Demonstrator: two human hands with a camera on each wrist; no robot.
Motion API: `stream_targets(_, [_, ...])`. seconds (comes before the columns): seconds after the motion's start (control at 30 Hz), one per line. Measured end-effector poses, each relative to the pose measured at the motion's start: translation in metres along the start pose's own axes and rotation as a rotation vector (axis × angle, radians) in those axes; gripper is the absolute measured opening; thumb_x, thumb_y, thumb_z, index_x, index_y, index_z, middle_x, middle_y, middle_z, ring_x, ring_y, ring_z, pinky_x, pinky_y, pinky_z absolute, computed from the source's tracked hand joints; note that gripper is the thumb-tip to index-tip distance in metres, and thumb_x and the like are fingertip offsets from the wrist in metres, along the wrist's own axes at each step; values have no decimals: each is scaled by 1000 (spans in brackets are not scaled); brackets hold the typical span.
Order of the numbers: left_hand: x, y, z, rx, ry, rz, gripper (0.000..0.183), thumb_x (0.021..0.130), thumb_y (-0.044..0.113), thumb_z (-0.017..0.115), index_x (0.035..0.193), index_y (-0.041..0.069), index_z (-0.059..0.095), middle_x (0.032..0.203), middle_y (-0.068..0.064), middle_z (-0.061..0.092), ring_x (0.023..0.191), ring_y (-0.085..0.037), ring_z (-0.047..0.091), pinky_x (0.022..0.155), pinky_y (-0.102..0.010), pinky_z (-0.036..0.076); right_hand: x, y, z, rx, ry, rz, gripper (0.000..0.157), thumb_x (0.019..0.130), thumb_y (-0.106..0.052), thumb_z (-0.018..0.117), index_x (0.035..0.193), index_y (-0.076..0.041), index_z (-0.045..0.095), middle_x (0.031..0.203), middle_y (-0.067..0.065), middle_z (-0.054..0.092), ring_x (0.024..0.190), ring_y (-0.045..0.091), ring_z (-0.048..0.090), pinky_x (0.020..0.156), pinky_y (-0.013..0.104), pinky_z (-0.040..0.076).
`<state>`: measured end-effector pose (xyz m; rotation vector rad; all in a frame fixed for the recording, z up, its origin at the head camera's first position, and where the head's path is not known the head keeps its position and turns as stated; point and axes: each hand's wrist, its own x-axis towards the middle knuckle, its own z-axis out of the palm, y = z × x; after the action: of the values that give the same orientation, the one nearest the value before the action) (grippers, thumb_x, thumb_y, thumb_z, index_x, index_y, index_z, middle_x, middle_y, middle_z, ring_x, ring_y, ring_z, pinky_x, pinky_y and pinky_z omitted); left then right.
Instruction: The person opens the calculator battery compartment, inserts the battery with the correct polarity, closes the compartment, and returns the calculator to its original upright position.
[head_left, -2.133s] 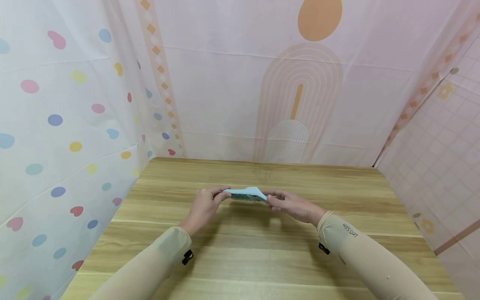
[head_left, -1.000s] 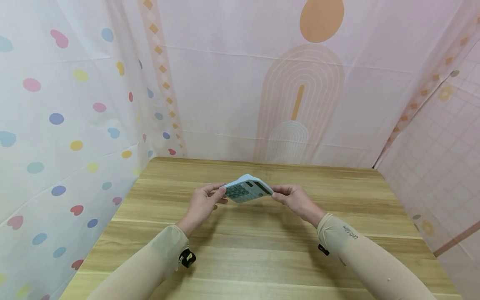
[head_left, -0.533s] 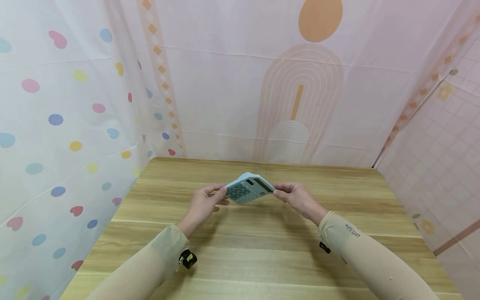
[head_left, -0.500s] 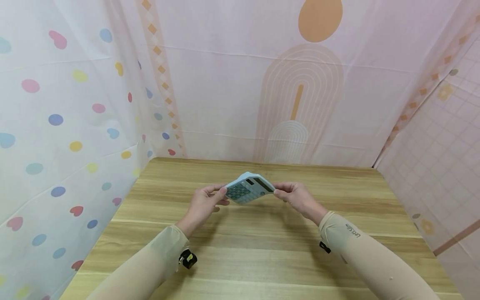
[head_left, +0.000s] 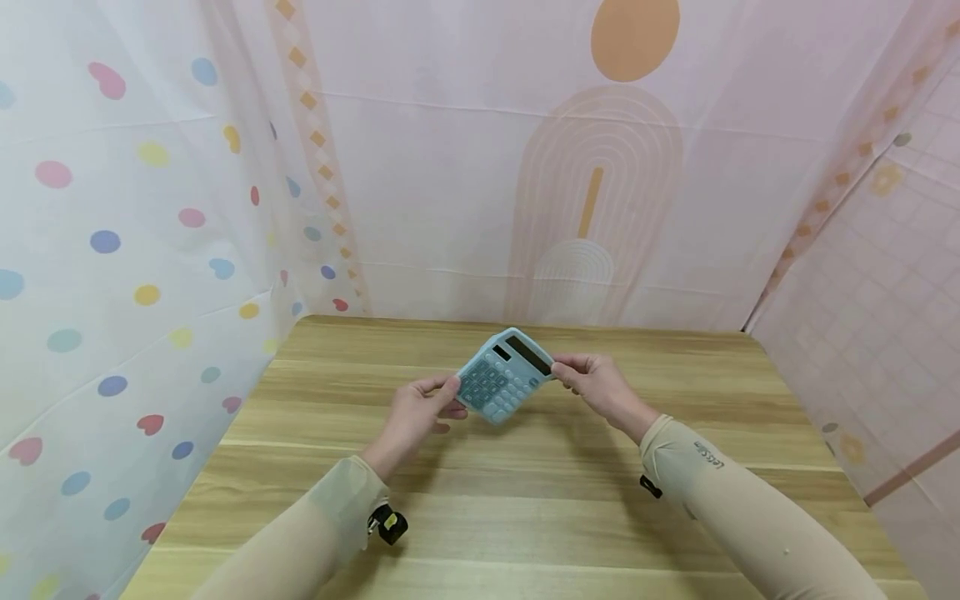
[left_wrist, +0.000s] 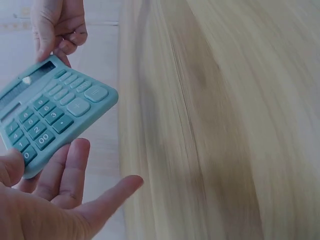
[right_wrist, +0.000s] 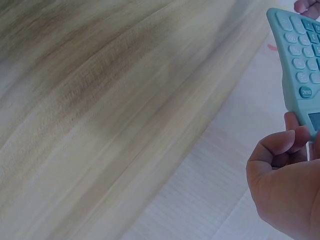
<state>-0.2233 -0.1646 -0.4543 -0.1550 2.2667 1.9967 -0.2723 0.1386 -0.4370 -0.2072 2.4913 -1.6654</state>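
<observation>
A light blue calculator [head_left: 498, 379] with darker number keys and a dark display is held up over the wooden table, its key side tilted toward me. My left hand [head_left: 416, 417] pinches its lower left corner, thumb on the front and fingers behind; in the left wrist view the left hand [left_wrist: 55, 200] has one finger stretched away from the calculator [left_wrist: 55, 107]. At the upper right corner, beside the display, my right hand [head_left: 600, 387] pinches the edge. The right wrist view shows the right hand [right_wrist: 285, 175] with curled fingers at the display end.
The wooden table [head_left: 525, 533] spreads beneath both arms. A pale patterned cloth [head_left: 435, 167] hangs behind it, with a dotted cloth [head_left: 165, 333] on the left and a checked cloth [head_left: 885, 317] on the right. Black wrist devices [head_left: 390, 525] hang under the sleeves.
The calculator has turned from nearly edge-on to showing its keys and display. Its display end has risen with my right hand, and both hands have kept hold of it.
</observation>
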Motion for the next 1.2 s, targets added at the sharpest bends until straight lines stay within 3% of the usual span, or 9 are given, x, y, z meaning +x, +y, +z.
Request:
stream_targets(0.17, [-3, -1, 6, -35, -18, -26, 41, 110, 30, 63, 136, -1, 70, 102, -20, 82, 92, -27, 82, 87, -55, 64, -1, -3, -1, -45, 16, -2, 34, 108, -24, 67, 133, -2, 74, 104, 8, 81, 92, 21, 67, 88, 41, 58])
stream_targets(0.33, [-6, -5, 11, -57, -77, -53, 42, 110, 29, 62, 137, -3, 68, 107, -22, 81, 99, -33, 81, 92, -59, 62, -1, -4, -4, -123, 12, -25, 34, 109, -24, 64, 134, -2, 74, 114, 15, 81, 107, 38, 71, 88, 36, 58])
stream_targets(0.47, [-7, -8, 14, -67, -131, -59, 43, 110, 27, 63, 139, -4, 66, 112, -23, 80, 105, -36, 80, 96, -59, 61, 1, -7, -7, -186, 9, -47, 35, 111, -23, 61, 134, -1, 73, 115, 17, 81, 113, 42, 71, 92, 38, 59])
stream_targets(0.57, [-8, -10, 17, -58, -169, -45, 41, 109, 22, 64, 140, -4, 65, 116, -23, 80, 110, -39, 78, 97, -59, 61, 2, -8, -9, -227, 11, -53, 35, 111, -23, 59, 135, 0, 73, 113, 17, 81, 113, 40, 72, 92, 37, 59])
stream_targets(0.7, [-9, -12, 20, -9, -212, -16, 40, 106, 13, 67, 142, -4, 63, 119, -23, 79, 113, -41, 77, 96, -55, 62, 3, -8, -9, -279, 16, -59, 35, 111, -23, 60, 134, 1, 73, 107, 14, 81, 103, 32, 71, 81, 30, 55])
stream_targets(0.87, [-12, -11, 23, 61, -237, 3, 47, 100, 6, 74, 144, -3, 62, 120, -22, 79, 106, -30, 79, 91, -48, 65, 5, -5, -11, -348, 32, -91, 33, 110, -21, 61, 131, 1, 75, 98, 10, 78, 82, 18, 60, 69, 27, 46])
stream_targets(1.07, [-15, -11, 25, 120, -252, 22, 50, 97, 10, 78, 143, -1, 62, 116, -19, 81, 103, -28, 78, 87, -41, 64, 9, -4, -13, -434, 49, -177, 29, 109, -18, 62, 124, 2, 78, 101, 12, 80, 80, 14, 59, 72, 28, 48])
stream_targets(1.2, [-14, -14, 25, 151, -261, 40, 51, 95, 13, 81, 142, 3, 63, 119, -14, 81, 103, -21, 76, 91, -35, 61, 10, -5, -13, -456, 45, -193, 27, 109, -17, 62, 120, 1, 79, 103, 14, 82, 80, 16, 59, 72, 30, 47])
